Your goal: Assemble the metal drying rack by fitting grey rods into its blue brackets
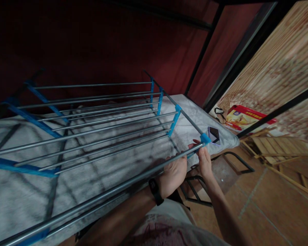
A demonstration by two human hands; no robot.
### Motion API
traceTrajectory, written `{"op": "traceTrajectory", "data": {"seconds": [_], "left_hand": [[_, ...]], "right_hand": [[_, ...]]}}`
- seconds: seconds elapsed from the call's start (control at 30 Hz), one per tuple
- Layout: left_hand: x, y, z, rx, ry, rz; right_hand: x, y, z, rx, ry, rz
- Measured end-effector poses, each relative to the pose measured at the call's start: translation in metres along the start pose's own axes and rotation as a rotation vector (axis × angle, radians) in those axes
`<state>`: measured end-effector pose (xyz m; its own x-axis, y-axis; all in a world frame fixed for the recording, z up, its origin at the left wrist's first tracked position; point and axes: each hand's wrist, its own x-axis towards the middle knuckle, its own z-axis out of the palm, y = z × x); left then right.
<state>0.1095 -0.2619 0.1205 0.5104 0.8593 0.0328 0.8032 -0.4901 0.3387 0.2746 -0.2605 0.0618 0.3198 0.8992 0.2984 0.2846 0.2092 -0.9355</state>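
A metal rack (110, 128) of grey tubes with blue plastic brackets lies across a cloth-covered surface (113, 184). My right hand (204, 160) is closed around the near right corner, at a blue joint (205, 138) where the front tube (154, 166) meets the side tube. Just left of it my left hand (175, 172), wearing a black band (156, 192), reaches under the front tube to the same corner. Its fingers look curled at the tube's end and the blue bracket below, partly hidden by the tube. Some fingertips show behind the tube; whose they are is unclear.
A phone (214, 135) lies on the cloth close to the corner. Dark metal bars (204, 58) frame the back and right. On the tiled floor stand a dark-framed stool (197, 194), a wooden folding chair (279, 148) and a red-yellow box (246, 116).
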Motion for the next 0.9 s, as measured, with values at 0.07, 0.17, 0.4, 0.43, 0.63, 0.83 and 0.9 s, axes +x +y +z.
{"op": "traceTrajectory", "data": {"seconds": [0.07,0.17,0.4,0.43,0.63,0.83,0.9], "left_hand": [[0.0,0.0,-0.003,0.028,0.02,0.007],[0.0,0.0,-0.007,0.04,0.062,0.04],[0.002,0.001,-0.007,0.071,0.055,0.042],[0.002,0.001,-0.007,0.067,0.052,0.054],[0.004,0.003,-0.015,0.05,0.046,0.074],[0.007,0.005,-0.014,0.079,0.035,0.073],[0.005,0.005,-0.009,0.12,0.114,0.078]], "right_hand": [[0.0,0.0,0.0,0.007,0.004,-0.007],[0.0,-0.001,0.001,0.015,0.014,-0.008],[-0.001,0.0,0.002,0.033,0.024,0.02],[-0.001,0.0,0.002,0.032,0.023,0.02],[-0.003,0.004,0.004,0.01,0.04,0.025],[-0.002,0.004,0.006,-0.004,0.064,0.033],[-0.003,0.003,0.008,-0.038,0.094,0.025]]}}
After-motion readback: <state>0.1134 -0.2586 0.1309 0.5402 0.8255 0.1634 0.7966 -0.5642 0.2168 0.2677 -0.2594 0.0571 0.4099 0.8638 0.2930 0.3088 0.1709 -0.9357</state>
